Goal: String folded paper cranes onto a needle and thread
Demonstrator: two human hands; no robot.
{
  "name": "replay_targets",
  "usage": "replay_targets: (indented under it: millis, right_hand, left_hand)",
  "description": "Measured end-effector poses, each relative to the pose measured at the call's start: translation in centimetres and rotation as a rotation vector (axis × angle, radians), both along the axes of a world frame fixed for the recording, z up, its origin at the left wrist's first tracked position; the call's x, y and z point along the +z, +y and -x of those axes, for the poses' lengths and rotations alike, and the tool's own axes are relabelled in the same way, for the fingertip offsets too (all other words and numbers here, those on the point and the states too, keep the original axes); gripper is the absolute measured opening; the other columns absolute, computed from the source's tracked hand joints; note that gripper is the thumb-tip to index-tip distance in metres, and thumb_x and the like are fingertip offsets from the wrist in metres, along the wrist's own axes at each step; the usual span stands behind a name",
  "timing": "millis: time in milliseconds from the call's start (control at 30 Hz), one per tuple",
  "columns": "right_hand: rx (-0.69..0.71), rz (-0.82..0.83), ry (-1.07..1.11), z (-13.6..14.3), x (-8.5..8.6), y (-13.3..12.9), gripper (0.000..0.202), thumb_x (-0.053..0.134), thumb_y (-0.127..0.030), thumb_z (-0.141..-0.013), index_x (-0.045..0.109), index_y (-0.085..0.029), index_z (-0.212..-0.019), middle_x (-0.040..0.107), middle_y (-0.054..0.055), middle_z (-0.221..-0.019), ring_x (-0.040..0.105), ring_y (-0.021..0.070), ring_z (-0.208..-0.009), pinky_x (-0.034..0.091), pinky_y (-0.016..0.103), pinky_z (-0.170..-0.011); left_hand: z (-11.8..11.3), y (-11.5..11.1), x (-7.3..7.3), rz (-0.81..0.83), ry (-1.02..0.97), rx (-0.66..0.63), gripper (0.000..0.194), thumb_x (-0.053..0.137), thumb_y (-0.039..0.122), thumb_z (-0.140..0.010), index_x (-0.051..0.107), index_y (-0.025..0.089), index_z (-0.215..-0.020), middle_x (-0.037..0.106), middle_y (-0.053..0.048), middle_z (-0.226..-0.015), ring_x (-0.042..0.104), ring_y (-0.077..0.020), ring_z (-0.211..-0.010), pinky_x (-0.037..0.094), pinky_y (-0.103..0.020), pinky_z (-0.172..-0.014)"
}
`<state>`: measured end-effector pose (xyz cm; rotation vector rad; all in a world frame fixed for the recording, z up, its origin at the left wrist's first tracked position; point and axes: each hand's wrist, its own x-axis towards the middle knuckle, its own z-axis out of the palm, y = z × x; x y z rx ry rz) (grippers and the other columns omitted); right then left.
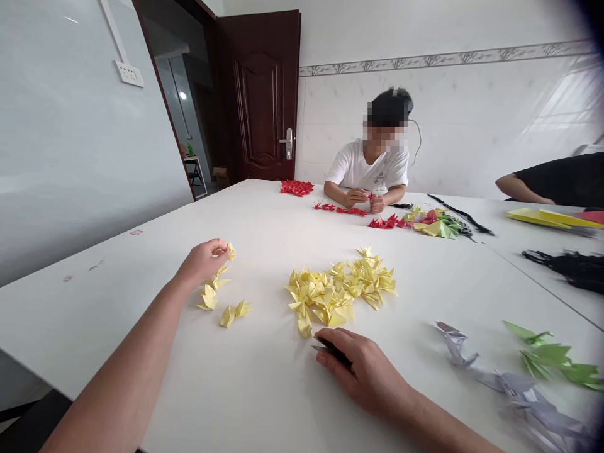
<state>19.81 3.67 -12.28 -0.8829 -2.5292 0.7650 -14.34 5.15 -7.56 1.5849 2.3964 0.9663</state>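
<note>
My left hand (204, 260) is stretched out over the white table (264, 390) and pinches a small yellow folded paper piece (231, 251) between its fingertips. Just below it lie a few loose yellow paper pieces (221, 302). My right hand (361, 368) rests on the table near the front edge with its fingers closed on a thin dark object (330, 348). Right beyond that hand sits a large pile of yellow folded paper pieces (340, 289).
A person in a white shirt (372, 167) sits across the table folding red paper pieces (349, 211); more red ones (296, 187) lie nearby. A multicoloured paper pile (436, 223), grey (509, 384) and green (552, 355) folded pieces lie right. Another person's arm (523, 187) is far right.
</note>
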Motion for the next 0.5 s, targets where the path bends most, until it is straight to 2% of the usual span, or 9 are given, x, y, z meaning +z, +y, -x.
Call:
replay_targets:
  millis: [100,200,267,367,433,500]
  right_hand:
    - [-0.003,0.009,-0.007,0.1,0.1,0.0,0.021,0.046,-0.025,-0.088,0.057,-0.022,-0.105,0.066,0.004,-0.088,0.061,0.0173,-0.076,0.046,0.027,-0.066]
    - [-0.009,0.004,0.002,0.1,0.0,0.1,0.021,0.046,-0.024,-0.088,0.057,-0.022,-0.105,0.066,0.004,-0.088,0.061,0.0175,-0.076,0.046,0.027,-0.067]
    - [-0.008,-0.006,0.017,0.1,-0.2,0.2,0.020,0.046,-0.024,-0.087,0.057,-0.022,-0.104,0.066,0.004,-0.087,0.061,0.0174,-0.076,0.046,0.026,-0.067]
    - [-0.012,-0.019,0.067,0.2,-0.5,0.2,0.021,0.046,-0.025,-0.087,0.057,-0.022,-0.105,0.067,0.004,-0.089,0.062,0.0173,-0.076,0.047,0.026,-0.067]
    - [-0.044,-0.012,0.136,0.3,-0.6,0.3,0.022,0.046,-0.026,-0.087,0.056,-0.022,-0.106,0.067,0.004,-0.090,0.062,0.0170,-0.076,0.047,0.026,-0.067]
    - [-0.104,0.011,0.243,0.4,-0.7,0.4,0.022,0.045,-0.030,-0.088,0.055,-0.020,-0.104,0.066,0.004,-0.087,0.061,0.0162,-0.073,0.047,0.025,-0.065]
  left_hand:
    - [-0.8,0.0,0.2,-0.087,-0.029,-0.010,0.024,0.052,0.043,-0.072,0.061,0.021,-0.079,0.070,-0.002,-0.087,0.064,-0.0179,-0.078,0.046,-0.023,-0.060]
    - [-1.4,0.0,0.5,-0.140,-0.087,-0.024,0.023,0.054,0.042,-0.073,0.060,0.021,-0.081,0.070,-0.003,-0.087,0.065,-0.0184,-0.078,0.046,-0.023,-0.057]
    - [-2.3,0.2,0.5,-0.186,-0.155,-0.079,0.024,0.055,0.042,-0.075,0.058,0.020,-0.083,0.069,-0.003,-0.089,0.066,-0.0193,-0.079,0.047,-0.023,-0.058]
    - [-5.1,0.3,-0.1,-0.223,-0.304,-0.278,0.026,0.058,0.041,-0.074,0.056,0.017,-0.083,0.068,-0.004,-0.085,0.067,-0.0195,-0.073,0.050,-0.028,-0.063]
    - [-8.0,0.1,-0.6,-0.164,-0.403,-0.473,0.024,0.060,0.036,-0.074,0.057,0.016,-0.086,0.066,-0.004,-0.074,0.066,-0.0181,-0.071,0.052,-0.030,-0.068]
    - [-11.0,-0.5,-1.3,-0.167,-0.414,-0.632,0.018,0.060,0.028,-0.074,0.059,0.015,-0.086,0.065,-0.005,-0.082,0.063,-0.0149,-0.072,0.052,-0.028,-0.069]
